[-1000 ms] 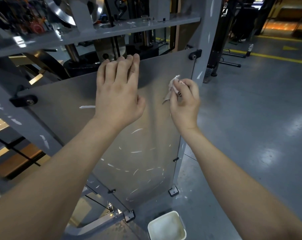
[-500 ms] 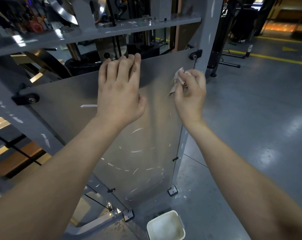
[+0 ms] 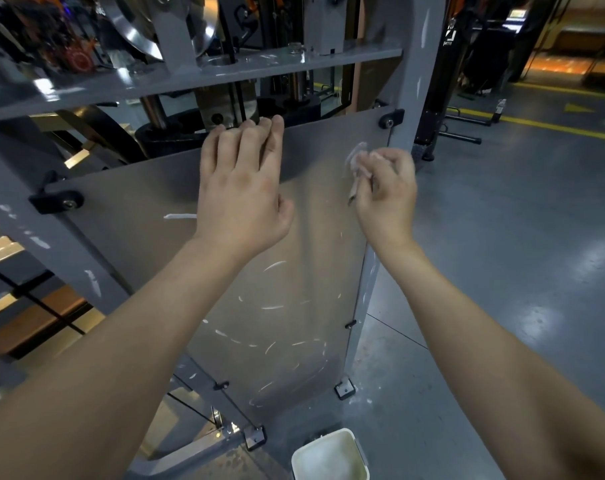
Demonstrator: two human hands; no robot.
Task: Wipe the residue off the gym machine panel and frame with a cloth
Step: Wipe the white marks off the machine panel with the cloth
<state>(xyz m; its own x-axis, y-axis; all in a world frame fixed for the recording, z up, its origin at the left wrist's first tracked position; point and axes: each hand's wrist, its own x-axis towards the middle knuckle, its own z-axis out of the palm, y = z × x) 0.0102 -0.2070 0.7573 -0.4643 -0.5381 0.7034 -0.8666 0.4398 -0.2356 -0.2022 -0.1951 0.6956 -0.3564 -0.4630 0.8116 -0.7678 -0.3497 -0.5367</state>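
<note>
**Wiping near the top right corner of a gym machine panel**

Head view, looking down along both bare arms. The left hand [image 3: 240,199] is lying flat in the centre of the frame with its fingers straight. Its fingertips are reaching the top edge of the grey panel [image 3: 138,209], probably steadying the sheet against the push of wiping.

Right of centre, the right hand [image 3: 386,188] is pinching a small crumpled white cloth [image 3: 358,161]. It appears to be holding the cloth against the panel near the upper right corner, just beside the grey frame post [image 3: 412,81]. Bunching the cloth is likely giving a firmer rubbing point.

White residue streaks [image 3: 272,307] are showing across the lower half of the panel, and more are marking the frame at left and upper right, so much of the job appears undone. A white bucket [image 3: 330,457] is standing on the floor at the bottom of the frame.
</note>
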